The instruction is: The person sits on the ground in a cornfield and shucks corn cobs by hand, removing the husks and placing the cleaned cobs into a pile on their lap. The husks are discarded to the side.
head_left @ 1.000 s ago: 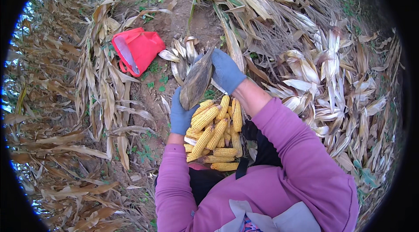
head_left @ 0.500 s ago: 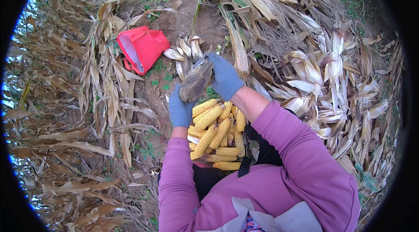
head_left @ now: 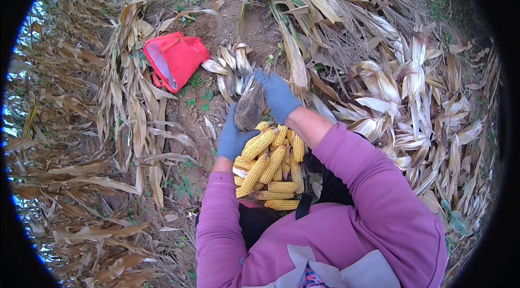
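Note:
Both my hands wear blue gloves and grip one brown, husk-covered corn ear held above the ground. My left hand holds its lower end from the left. My right hand clasps its upper right side. Just below the ear lies a pile of yellow husked corn cobs in front of my knees. My arms are in pink sleeves.
A red bag lies open on the soil to the upper left. Pale stripped husks lie just beyond my hands. Dry corn stalks and leaves cover the ground on the right, top and left. Bare soil shows near the bag.
The held ear has dropped a little and come closer to the cob pile, and my hands have drawn nearer together around it. The view has shifted slightly.

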`<state>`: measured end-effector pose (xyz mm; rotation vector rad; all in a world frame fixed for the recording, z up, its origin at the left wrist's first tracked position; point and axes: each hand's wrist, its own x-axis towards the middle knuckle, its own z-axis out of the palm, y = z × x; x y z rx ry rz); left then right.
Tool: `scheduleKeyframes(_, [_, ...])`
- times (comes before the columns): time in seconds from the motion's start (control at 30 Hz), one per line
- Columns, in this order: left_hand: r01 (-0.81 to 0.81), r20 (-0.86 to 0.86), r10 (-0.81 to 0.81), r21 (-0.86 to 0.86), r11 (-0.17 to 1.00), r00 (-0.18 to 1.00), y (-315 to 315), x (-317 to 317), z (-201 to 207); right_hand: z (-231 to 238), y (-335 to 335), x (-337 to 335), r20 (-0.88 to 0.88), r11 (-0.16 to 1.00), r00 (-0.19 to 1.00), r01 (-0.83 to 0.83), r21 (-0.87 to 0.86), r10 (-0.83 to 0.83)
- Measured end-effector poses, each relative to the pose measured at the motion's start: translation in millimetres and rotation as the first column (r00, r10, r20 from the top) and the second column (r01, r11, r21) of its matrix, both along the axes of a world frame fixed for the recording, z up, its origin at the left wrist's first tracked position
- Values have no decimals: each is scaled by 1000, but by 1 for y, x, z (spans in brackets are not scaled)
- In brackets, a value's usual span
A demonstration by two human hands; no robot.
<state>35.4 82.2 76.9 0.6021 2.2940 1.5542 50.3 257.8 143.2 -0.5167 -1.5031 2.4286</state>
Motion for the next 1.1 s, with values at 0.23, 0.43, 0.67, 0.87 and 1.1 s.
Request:
scheduleKeyframes(0.23, [29, -182, 20, 260, 965, 983, 22, 14, 61, -12, -16, 0, 33, 838, 996, -89, 539, 85])
scheduleKeyframes(0.43, [-199, 105, 169, 499, 844, 980, 21, 16, 76, -45, -31, -16, 20, 969, 996, -85, 233, 83])
scheduleKeyframes(0.67, [-397, 335, 213, 757, 520, 918, -9, -6, 77, -7, -11, -26, 70, 779, 997, 20, -627, 31])
scheduleKeyframes(0.87, [-628, 534, 338, 707, 325, 775, -33, -35, 52, -4, -18, -15, -179, 574, 971, -238, -783, 159])
scheduleKeyframes(1.1, [-649, 627, 270, 517, 557, 731, 18, 5, 22, 1, -24, -15, -132, 677, 991, -122, -726, 38])
